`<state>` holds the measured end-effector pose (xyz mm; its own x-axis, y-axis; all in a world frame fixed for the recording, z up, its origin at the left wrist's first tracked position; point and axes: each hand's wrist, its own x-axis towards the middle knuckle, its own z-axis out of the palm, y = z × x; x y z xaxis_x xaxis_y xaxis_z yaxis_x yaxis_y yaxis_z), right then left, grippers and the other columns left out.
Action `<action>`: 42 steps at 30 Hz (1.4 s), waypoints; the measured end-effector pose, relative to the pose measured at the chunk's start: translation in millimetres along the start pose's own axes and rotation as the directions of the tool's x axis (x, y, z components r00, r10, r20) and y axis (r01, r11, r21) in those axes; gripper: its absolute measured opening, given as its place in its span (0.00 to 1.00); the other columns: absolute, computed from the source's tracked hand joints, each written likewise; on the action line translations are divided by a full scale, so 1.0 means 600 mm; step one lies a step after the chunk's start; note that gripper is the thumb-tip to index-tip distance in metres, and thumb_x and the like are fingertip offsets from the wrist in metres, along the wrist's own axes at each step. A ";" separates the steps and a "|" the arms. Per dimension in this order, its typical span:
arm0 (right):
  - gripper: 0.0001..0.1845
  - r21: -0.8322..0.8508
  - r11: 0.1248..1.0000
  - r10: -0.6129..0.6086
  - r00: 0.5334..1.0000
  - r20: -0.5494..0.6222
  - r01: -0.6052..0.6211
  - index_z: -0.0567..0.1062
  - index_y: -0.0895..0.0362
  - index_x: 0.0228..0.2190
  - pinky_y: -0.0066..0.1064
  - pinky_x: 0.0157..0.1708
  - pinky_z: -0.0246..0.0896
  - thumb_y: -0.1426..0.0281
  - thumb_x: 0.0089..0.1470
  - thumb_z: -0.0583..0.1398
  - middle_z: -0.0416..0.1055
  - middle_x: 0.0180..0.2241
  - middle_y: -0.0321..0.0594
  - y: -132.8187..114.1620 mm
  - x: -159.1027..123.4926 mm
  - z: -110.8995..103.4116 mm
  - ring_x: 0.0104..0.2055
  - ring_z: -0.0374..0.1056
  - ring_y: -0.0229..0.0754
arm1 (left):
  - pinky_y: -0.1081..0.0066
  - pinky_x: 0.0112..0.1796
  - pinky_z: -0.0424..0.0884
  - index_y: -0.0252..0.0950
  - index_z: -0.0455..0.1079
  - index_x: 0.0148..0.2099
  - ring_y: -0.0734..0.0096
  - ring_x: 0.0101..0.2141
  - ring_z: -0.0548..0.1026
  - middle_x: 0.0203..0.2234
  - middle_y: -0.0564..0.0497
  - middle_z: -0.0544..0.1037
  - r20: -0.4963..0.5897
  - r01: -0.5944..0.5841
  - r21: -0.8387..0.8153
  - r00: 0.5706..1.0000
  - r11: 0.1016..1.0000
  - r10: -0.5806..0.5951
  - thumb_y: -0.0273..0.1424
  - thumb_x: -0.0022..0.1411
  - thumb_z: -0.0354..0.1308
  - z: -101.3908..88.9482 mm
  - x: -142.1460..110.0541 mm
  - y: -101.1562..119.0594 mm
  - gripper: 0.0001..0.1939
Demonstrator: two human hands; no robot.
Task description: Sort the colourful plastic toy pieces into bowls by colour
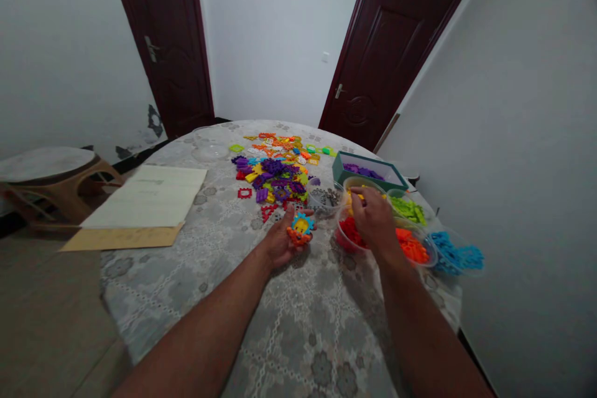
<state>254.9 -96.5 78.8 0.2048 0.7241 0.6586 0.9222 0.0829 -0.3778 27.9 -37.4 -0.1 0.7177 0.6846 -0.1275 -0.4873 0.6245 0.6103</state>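
Note:
In my left hand [282,241], palm turned up, lie several small toothed plastic building pieces [301,229] in blue, yellow and orange, with the fingers curled round them. My right hand [373,214] is over a round clear tub of yellow pieces [349,199], its fingers bent and drawn together at the tub; whatever they hold is hidden. Just below that hand is a tub of red pieces [349,233]. A tub of grey pieces [325,197] stands between my two hands. Beyond my left hand spreads a mixed pile of interlocking pieces [275,177], mostly purple in front.
Tubs of green [408,210], orange [411,245] and blue pieces [456,253] stand on the right. Behind them is a dark green box [342,169] holding purple pieces. Paper sheets [149,199] lie on the left of the cloth-covered table [289,323]. A stool [46,165] stands beyond.

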 end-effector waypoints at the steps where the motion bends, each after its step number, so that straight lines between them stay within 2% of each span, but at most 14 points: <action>1: 0.15 0.051 0.998 -0.036 0.997 0.075 0.032 0.81 0.56 0.46 0.41 0.52 0.70 0.66 0.68 0.56 0.81 0.45 0.49 -0.024 -0.016 0.006 0.46 0.76 0.50 | 0.78 0.17 0.66 0.34 0.74 0.58 0.69 0.25 0.78 0.35 0.43 0.81 0.001 0.000 0.009 1.000 1.000 0.000 0.58 0.68 0.58 0.000 0.000 -0.001 0.33; 4: 0.14 0.121 0.988 -0.126 0.952 0.279 0.095 0.80 0.55 0.51 0.39 0.49 0.70 0.65 0.69 0.59 0.80 0.45 0.47 -0.087 -0.060 0.026 0.45 0.76 0.48 | 0.77 0.17 0.67 0.33 0.75 0.51 0.71 0.22 0.77 0.30 0.47 0.80 -0.025 -0.016 0.048 1.000 0.999 0.017 0.57 0.68 0.60 -0.003 0.003 -0.005 0.30; 6: 0.16 0.121 0.988 -0.129 0.927 0.351 0.091 0.79 0.54 0.54 0.38 0.50 0.70 0.67 0.69 0.60 0.79 0.47 0.47 -0.112 -0.077 0.037 0.47 0.75 0.48 | 0.77 0.17 0.68 0.33 0.75 0.46 0.72 0.20 0.75 0.26 0.50 0.78 -0.045 -0.018 0.072 0.999 0.997 0.021 0.56 0.68 0.61 -0.005 0.005 -0.009 0.28; 12: 0.14 0.197 0.978 0.001 0.939 0.344 -0.073 0.81 0.55 0.49 0.37 0.52 0.69 0.76 0.63 0.62 0.79 0.45 0.44 -0.128 -0.076 0.038 0.48 0.75 0.46 | 0.76 0.16 0.69 0.33 0.75 0.47 0.71 0.19 0.75 0.24 0.51 0.78 -0.092 0.017 0.104 0.996 0.994 -0.007 0.46 0.72 0.62 0.003 0.005 -0.003 0.19; 17: 0.12 0.357 0.888 0.165 0.926 0.339 -0.289 0.82 0.54 0.45 0.29 0.38 0.69 0.74 0.60 0.62 0.78 0.34 0.35 -0.118 -0.077 -0.005 0.35 0.73 0.40 | 0.74 0.19 0.74 0.33 0.75 0.51 0.68 0.23 0.78 0.31 0.47 0.81 -0.087 0.047 0.133 0.996 0.990 -0.035 0.32 0.68 0.63 0.011 -0.001 0.010 0.12; 19: 0.10 0.395 0.851 0.250 0.928 0.277 -0.347 0.81 0.54 0.44 0.29 0.36 0.69 0.70 0.61 0.62 0.78 0.33 0.35 -0.093 -0.081 -0.036 0.34 0.73 0.40 | 0.72 0.21 0.76 0.32 0.74 0.54 0.66 0.26 0.79 0.35 0.44 0.82 -0.057 0.056 0.147 0.997 0.988 -0.048 0.30 0.64 0.64 0.011 -0.005 0.014 0.17; 22: 0.13 0.350 0.859 0.385 0.922 0.040 -0.373 0.80 0.55 0.45 0.33 0.40 0.69 0.65 0.61 0.61 0.79 0.37 0.38 -0.020 -0.088 -0.098 0.37 0.74 0.42 | 0.72 0.23 0.78 0.32 0.73 0.60 0.65 0.30 0.80 0.42 0.39 0.83 -0.033 0.068 0.189 0.997 0.980 -0.063 0.29 0.63 0.66 0.008 -0.006 0.017 0.23; 25: 0.17 0.181 0.879 0.473 0.852 -0.225 -0.441 0.80 0.57 0.45 0.36 0.41 0.69 0.61 0.59 0.61 0.80 0.37 0.42 0.078 -0.099 -0.170 0.37 0.74 0.45 | 0.71 0.25 0.79 0.32 0.72 0.63 0.66 0.31 0.80 0.48 0.35 0.82 -0.017 0.063 0.236 0.998 0.970 -0.061 0.30 0.64 0.67 0.007 -0.005 0.018 0.25; 28: 0.19 0.000 0.847 0.498 0.794 -0.350 -0.531 0.81 0.58 0.44 0.38 0.42 0.68 0.60 0.57 0.59 0.81 0.38 0.46 0.173 -0.117 -0.233 0.36 0.73 0.47 | 0.71 0.24 0.78 0.33 0.73 0.62 0.67 0.30 0.80 0.53 0.34 0.81 -0.019 0.041 0.262 0.999 0.964 -0.038 0.30 0.65 0.67 0.009 -0.003 0.017 0.24; 30: 0.21 -0.116 0.813 0.489 0.779 -0.393 -0.570 0.81 0.59 0.44 0.39 0.43 0.68 0.60 0.58 0.57 0.82 0.39 0.48 0.224 -0.127 -0.261 0.38 0.74 0.48 | 0.73 0.20 0.75 0.33 0.74 0.60 0.68 0.29 0.79 0.53 0.34 0.81 -0.036 0.033 0.276 0.999 0.961 -0.024 0.31 0.65 0.67 0.013 -0.004 0.016 0.22; 33: 0.21 -0.231 0.783 0.461 0.788 -0.409 -0.578 0.81 0.60 0.45 0.40 0.46 0.67 0.63 0.57 0.56 0.81 0.40 0.51 0.277 -0.133 -0.280 0.39 0.73 0.49 | 0.75 0.17 0.72 0.32 0.75 0.56 0.69 0.27 0.78 0.51 0.34 0.82 -0.084 0.039 0.285 0.996 0.958 -0.015 0.31 0.64 0.68 0.017 -0.003 0.015 0.19; 36: 0.19 -0.271 0.778 0.446 0.803 -0.395 -0.566 0.81 0.60 0.44 0.41 0.49 0.66 0.65 0.56 0.57 0.80 0.40 0.51 0.305 -0.129 -0.279 0.41 0.72 0.49 | 0.75 0.18 0.72 0.32 0.75 0.54 0.71 0.25 0.76 0.47 0.35 0.83 -0.128 0.044 0.275 0.992 0.960 -0.009 0.31 0.64 0.68 0.016 -0.001 0.013 0.17; 39: 0.18 -0.298 0.771 0.437 0.808 -0.395 -0.563 0.81 0.59 0.43 0.42 0.50 0.66 0.66 0.56 0.57 0.80 0.39 0.50 0.315 -0.125 -0.272 0.42 0.72 0.50 | 0.76 0.19 0.72 0.33 0.75 0.54 0.72 0.23 0.75 0.37 0.41 0.84 -0.172 0.054 0.301 0.985 0.952 -0.001 0.33 0.66 0.66 0.012 0.003 0.009 0.16; 42: 0.18 -0.303 0.780 0.415 0.815 -0.404 -0.547 0.81 0.61 0.43 0.44 0.52 0.66 0.67 0.58 0.56 0.80 0.41 0.54 0.304 -0.130 -0.266 0.44 0.73 0.52 | 0.78 0.18 0.69 0.35 0.74 0.51 0.74 0.19 0.72 0.26 0.50 0.78 -0.188 0.077 0.366 0.982 0.927 -0.008 0.37 0.67 0.66 0.007 0.006 0.007 0.14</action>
<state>459.4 -246.9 62.6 0.6819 0.3484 0.6431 0.7071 -0.5390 -0.4578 30.7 -33.8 4.9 0.6152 0.7383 -0.2765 -0.2145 0.4943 0.8424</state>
